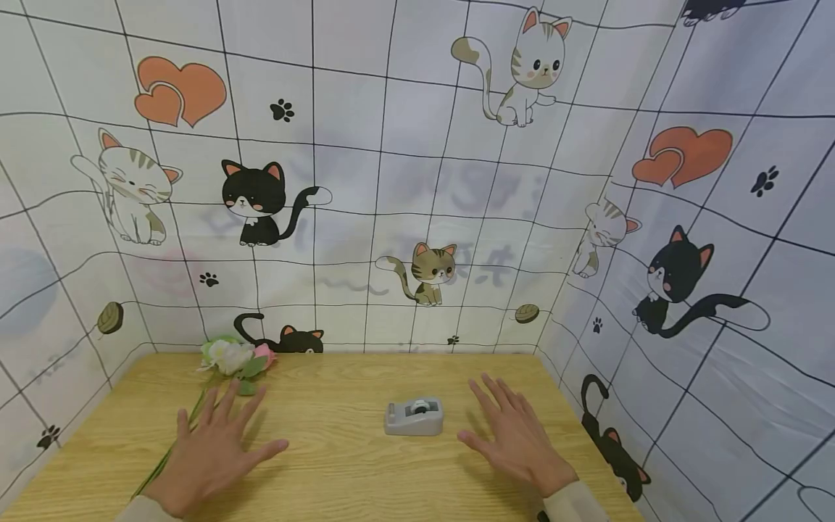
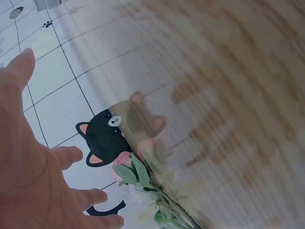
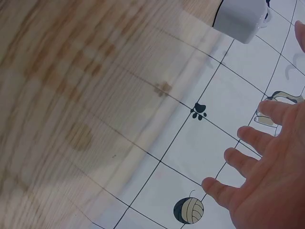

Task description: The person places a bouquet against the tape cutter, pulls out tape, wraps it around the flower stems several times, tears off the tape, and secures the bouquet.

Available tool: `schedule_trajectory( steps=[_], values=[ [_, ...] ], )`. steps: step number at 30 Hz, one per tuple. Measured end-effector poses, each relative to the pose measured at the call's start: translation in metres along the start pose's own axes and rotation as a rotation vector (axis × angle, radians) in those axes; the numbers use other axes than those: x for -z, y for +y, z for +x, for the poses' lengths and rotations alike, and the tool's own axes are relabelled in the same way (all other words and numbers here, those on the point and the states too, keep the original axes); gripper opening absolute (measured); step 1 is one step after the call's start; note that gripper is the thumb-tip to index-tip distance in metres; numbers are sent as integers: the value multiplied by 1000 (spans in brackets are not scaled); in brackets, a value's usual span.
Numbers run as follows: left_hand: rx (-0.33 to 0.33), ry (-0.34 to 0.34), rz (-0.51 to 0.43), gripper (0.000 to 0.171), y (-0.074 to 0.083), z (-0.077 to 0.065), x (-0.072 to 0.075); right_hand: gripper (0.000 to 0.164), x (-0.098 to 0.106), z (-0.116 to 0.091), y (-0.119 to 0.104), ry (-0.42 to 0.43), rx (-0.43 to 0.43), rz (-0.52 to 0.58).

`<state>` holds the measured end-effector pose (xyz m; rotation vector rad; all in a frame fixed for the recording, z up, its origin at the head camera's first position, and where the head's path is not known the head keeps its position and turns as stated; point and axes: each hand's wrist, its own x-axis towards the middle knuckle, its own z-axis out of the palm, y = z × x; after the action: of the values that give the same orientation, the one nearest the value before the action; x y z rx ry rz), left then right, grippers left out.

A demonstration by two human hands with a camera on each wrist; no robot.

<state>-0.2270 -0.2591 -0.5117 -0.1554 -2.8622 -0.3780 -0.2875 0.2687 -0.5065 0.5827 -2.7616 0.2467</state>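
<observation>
My left hand (image 1: 215,449) is held with its fingers spread over the left side of the wooden table (image 1: 339,464), holding nothing. Beneath and beyond it lie artificial flowers (image 1: 235,359) with white and pink blooms, their green stems partly hidden by the hand. The left wrist view shows the pink bloom and leaves (image 2: 138,169) past the fingertips. On the right, my right hand (image 1: 518,438) is also spread and holds nothing. A grey tape dispenser (image 1: 414,418) stands left of that hand, apart from its thumb; part of the dispenser (image 3: 242,19) shows in the right wrist view.
White cloth walls (image 1: 352,181) printed with a black grid, cats, hearts and paw prints rise behind the table and along both sides. The flowers' blooms lie close to the table's back edge. The glossy tabletop (image 3: 71,119) mirrors the hands and the wall.
</observation>
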Motion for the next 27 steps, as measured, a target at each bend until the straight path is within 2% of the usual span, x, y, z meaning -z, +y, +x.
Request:
schedule_trajectory(
  steps=[8, 16, 23, 27],
  values=[
    [15, 29, 33, 99, -7, 1, 1, 89, 2, 5, -6, 8, 23, -8],
    [51, 11, 18, 97, -18, 2, -1, 87, 3, 8, -12, 11, 25, 3],
    [95, -33, 36, 105, -30, 2, -5, 85, 6, 9, -17, -7, 23, 18],
    [104, -35, 43, 107, -37, 1, -4, 85, 7, 10, -19, -26, 19, 19]
  ],
)
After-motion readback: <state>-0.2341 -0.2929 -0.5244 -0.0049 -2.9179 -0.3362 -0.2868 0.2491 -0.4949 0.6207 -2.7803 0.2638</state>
